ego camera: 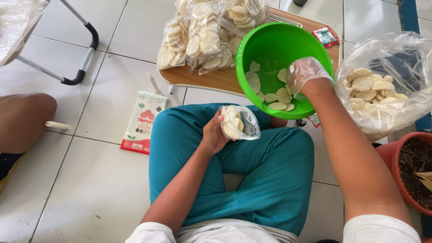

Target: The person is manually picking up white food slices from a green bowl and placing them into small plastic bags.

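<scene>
My left hand (213, 134) holds a small clear plastic bag (240, 122) partly filled with pale round crackers, above my lap in teal trousers. My right hand (305, 75), covered by a thin clear plastic glove, reaches into a bright green bowl (265, 49) and rests on the loose crackers (279, 95) at its bottom. The bowl sits tilted at the edge of a low wooden table (216, 78). Whether the gloved fingers grip a cracker is hidden.
Several filled cracker bags (204, 33) lie on the table behind the bowl. A large open bag of crackers (382, 87) sits at right, above a terracotta pot of soil (411, 168). A flat red-and-white sachet (143, 122) lies on the tiled floor. Another person's knee (24, 119) is at left.
</scene>
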